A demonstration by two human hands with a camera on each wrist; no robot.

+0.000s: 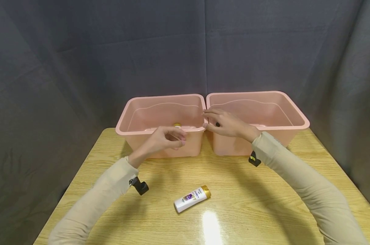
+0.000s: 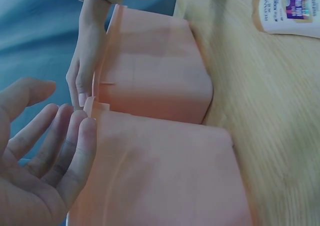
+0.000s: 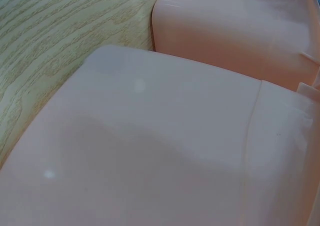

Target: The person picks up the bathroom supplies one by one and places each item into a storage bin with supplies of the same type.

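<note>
Two pink plastic bins stand side by side at the back of the wooden table: the left bin and the right bin. My left hand hovers just before the left bin's front rim, fingers relaxed and holding nothing; the left wrist view shows its bare palm. A small gold-capped thing peeks up inside that bin behind the hand. My right hand rests its fingertips on the rims where the two bins meet, seen too in the left wrist view. The right wrist view shows only bin walls.
A white bottle with a gold cap lies on its side on the table near the front centre, also seen in the left wrist view. Dark grey curtains close off the back and sides. The right bin looks empty.
</note>
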